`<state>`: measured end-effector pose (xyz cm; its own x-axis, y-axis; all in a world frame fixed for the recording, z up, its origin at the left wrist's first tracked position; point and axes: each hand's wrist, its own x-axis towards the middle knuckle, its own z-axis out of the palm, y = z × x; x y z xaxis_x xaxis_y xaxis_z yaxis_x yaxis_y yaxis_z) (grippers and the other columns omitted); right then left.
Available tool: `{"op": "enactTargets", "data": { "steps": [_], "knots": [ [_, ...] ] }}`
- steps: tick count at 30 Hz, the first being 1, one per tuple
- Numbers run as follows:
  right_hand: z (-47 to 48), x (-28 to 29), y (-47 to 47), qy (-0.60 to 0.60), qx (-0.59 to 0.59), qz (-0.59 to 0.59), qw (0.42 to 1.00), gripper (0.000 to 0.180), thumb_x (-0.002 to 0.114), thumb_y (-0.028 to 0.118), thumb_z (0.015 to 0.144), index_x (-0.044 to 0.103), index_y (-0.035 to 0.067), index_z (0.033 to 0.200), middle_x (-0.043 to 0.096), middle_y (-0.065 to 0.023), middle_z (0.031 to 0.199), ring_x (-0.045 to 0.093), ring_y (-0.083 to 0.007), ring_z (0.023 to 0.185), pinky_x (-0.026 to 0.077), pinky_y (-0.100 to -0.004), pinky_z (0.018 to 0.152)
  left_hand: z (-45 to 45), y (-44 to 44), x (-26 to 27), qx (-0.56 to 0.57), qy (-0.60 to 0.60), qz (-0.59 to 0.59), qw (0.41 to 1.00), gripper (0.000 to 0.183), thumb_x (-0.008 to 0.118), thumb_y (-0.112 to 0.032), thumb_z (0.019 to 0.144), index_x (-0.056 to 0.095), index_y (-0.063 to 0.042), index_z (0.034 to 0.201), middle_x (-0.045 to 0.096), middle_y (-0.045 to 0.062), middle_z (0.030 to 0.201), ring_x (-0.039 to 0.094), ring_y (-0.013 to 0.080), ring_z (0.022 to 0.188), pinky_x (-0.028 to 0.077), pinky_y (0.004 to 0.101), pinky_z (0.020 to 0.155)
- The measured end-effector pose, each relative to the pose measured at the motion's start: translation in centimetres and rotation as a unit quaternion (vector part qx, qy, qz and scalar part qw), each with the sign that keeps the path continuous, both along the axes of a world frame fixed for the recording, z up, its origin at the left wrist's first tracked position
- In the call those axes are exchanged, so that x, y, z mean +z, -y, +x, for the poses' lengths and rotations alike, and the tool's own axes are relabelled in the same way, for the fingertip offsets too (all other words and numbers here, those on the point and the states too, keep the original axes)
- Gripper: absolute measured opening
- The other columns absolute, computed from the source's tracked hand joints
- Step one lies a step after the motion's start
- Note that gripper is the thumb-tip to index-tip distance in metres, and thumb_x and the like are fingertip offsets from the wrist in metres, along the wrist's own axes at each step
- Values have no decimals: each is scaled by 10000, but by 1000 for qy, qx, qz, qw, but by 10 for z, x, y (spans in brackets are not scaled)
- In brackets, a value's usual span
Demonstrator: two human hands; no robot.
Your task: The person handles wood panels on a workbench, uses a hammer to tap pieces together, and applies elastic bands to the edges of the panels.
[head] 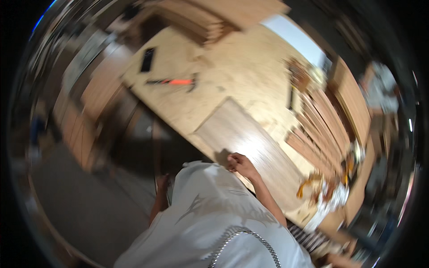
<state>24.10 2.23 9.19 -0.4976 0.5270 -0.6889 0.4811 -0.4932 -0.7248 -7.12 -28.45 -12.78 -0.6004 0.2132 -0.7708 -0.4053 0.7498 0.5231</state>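
My right hand (242, 164) is over the near edge of a wood-grain panel (249, 137), its fingers curled in and nothing visible in them. Whether it touches the panel is not clear. The panel lies flat on a plywood-topped workbench (268, 50), along the edge closest to me. My left hand (163, 182) hangs low at my left side, off the bench; it is dark and blurred, so its fingers cannot be made out. Farther up the bench lies a hammer (181, 81) with an orange and black handle. Past it is a black flat rectangular object (147, 60), perhaps a phone.
Several wooden strips (318, 134) are stacked on the bench's right side. Crumpled plastic wrap (330, 197) and orange-yellow items lie at the near right corner. Larger boards (197, 20) rest at the far end. Another person (380, 87) is at the right. Motion blurs the surroundings.
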Motion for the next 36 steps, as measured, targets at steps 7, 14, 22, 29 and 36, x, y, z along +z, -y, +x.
{"op": "enactTargets", "data": {
  "steps": [7, 14, 22, 29, 36],
  "knots": [
    [49, 8, 13, 85, -101, 132, 982, 377, 559, 349, 902, 612, 7, 1053, 665, -178, 872, 640, -292, 809, 485, -369, 730, -12, -281, 208, -403, -166, 275, 857, 199, 599, -212, 906, 636, -17, 884, 501, -25, 660, 429, 59, 526, 334, 213, 480],
    [59, 15, 55, 19, -278, 110, 954, 410, 613, 330, 882, 577, 35, 1164, 659, -170, 952, 639, -250, 801, 488, -351, 747, 95, -398, 284, -694, -125, 376, 601, 147, 605, -131, 874, 632, 4, 926, 619, 100, 793, 562, 167, 700, 455, 269, 663],
    [102, 37, 92, -151, -494, 176, 838, 395, 641, 179, 881, 544, 17, 1228, 599, -102, 1142, 559, -151, 1018, 439, -282, 895, 271, -354, 332, -861, 255, 234, 373, 158, 586, -62, 886, 642, -5, 1023, 629, 39, 864, 560, 105, 790, 461, 250, 728],
    [153, 31, 129, -142, -422, 86, 891, 119, 613, 129, 891, 654, 19, 914, 649, -15, 833, 593, -86, 806, 455, -225, 762, 292, -351, 287, -774, 233, 245, 535, 216, 589, -52, 876, 634, -12, 1084, 609, 19, 831, 564, 105, 772, 454, 222, 702],
    [326, 30, 97, 22, -553, 254, 793, 113, 561, 84, 889, 651, 22, 860, 660, -35, 824, 608, -117, 774, 488, -250, 707, 309, -365, 275, -765, 19, 304, 568, 307, 643, -193, 872, 627, -3, 1112, 649, 80, 867, 581, 136, 786, 467, 254, 755]
  ]
}}
